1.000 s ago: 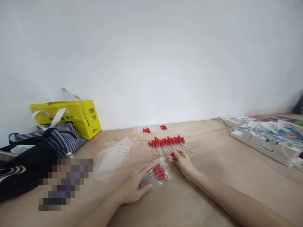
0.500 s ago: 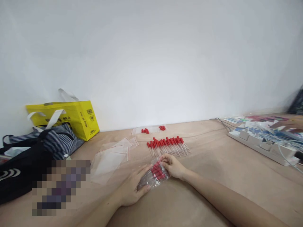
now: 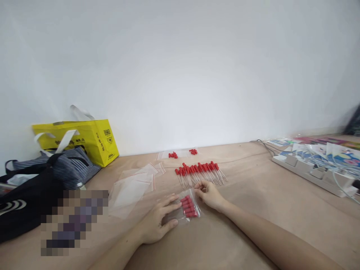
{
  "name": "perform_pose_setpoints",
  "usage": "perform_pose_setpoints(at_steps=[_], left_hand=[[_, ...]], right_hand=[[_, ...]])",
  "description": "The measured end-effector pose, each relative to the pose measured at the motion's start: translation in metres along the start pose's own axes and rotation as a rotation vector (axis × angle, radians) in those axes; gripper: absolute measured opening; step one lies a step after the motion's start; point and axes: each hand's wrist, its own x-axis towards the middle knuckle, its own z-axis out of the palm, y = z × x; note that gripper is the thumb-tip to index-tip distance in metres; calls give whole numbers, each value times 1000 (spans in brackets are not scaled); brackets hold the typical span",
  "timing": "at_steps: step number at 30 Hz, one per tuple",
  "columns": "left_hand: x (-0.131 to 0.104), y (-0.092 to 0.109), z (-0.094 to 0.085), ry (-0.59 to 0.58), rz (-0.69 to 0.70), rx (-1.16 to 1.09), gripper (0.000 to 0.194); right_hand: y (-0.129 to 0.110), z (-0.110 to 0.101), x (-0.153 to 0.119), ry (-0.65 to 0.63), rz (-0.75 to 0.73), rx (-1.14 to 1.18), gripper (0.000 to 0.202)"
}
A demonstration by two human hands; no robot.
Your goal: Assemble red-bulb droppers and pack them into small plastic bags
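A clear plastic bag [image 3: 184,219] with several red-topped sticks [image 3: 189,206] in it lies on the table in front of me. My left hand [image 3: 157,219] rests on the bag's left part, fingers spread and thumb apart. At the bag's upper right corner, my right hand [image 3: 208,194] has thumb and forefinger pinched on its edge. Just beyond the hands lies a row of red-topped sticks [image 3: 201,171], side by side. Flat empty clear bags [image 3: 132,193] are to the left, some with a red line along the opening.
Two small red clusters [image 3: 173,155] lie on clear bags near the wall. At left are a yellow bag [image 3: 98,142], a striped bag [image 3: 74,168] and a black bag [image 3: 30,202]. A white power strip [image 3: 315,174] with cables and printed cards [image 3: 343,154] is at right.
The bag of red-topped sticks lies flatter, its contents more plainly visible. My right hand has moved slightly right and away from me. Another person's hand at the far right has left the view.
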Motion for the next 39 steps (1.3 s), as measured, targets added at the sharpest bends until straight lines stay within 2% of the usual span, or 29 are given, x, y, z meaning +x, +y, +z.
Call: perform_pose_setpoints(at_steps=[3, 6, 11, 13, 17, 20, 22, 25, 29, 32, 36, 39], left_hand=[[-2, -2, -7, -46, 52, 56, 42], [-1, -11, -10, -16, 73, 152, 44], [4, -32, -7, 362, -87, 261, 34], [4, -29, -7, 443, -126, 210, 22], [-4, 1, -3, 433, -143, 204, 18], [-11, 21, 9, 352, -150, 220, 22], [-13, 25, 17, 327, -172, 224, 17], [-12, 20, 23, 375, -175, 248, 6], [-7, 10, 17, 438, -177, 273, 19], [-6, 6, 11, 470, -185, 239, 15], [-5, 1, 7, 466, -175, 181, 13], [-2, -4, 9, 446, -171, 256, 17]], right_hand=[[-5, -14, -8, -82, -238, -243, 29], [-9, -18, -15, -196, -359, -403, 36], [-19, -12, -24, -272, -444, -451, 29], [-25, -10, -28, -299, -465, -482, 32], [-33, -8, -33, -288, -452, -513, 36], [-35, -2, -34, -244, -406, -514, 25], [-34, 3, -34, -210, -363, -521, 20], [-36, 13, -35, -165, -309, -528, 17], [-38, 23, -36, -83, -281, -562, 15], [-39, 29, -34, -50, -263, -572, 15], [-40, 34, -30, -39, -199, -593, 16], [-42, 38, -27, 5, -165, -638, 21]])
